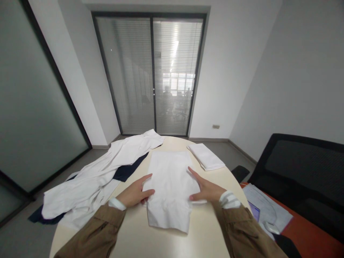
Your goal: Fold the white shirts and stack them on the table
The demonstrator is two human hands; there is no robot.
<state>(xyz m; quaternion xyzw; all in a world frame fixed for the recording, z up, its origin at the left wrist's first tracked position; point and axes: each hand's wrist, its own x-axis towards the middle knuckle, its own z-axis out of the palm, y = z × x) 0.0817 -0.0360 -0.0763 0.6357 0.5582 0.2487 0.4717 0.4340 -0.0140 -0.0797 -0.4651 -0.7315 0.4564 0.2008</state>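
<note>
A white garment (pixel 170 182), partly folded into a long panel, lies in front of me on the round cream table (pixel 145 240). Its near end narrows slightly and hangs a little askew. My left hand (pixel 135 191) rests at its left edge, thumb and index finger spread apart over the cloth. At the opposite edge is my right hand (pixel 208 188), its thumb and index finger also spread on the fabric. The other fingers of both hands are mostly hidden. A flatly folded white cloth (pixel 206 157) sits beyond my right hand.
To the left, a loose heap of white garments (pixel 99 172) overhangs the table edge, with dark navy cloth (pixel 129 168) under it. A black mesh chair (pixel 303 179) at right has papers (pixel 266 208) and a small white device (pixel 272 227) on its orange seat.
</note>
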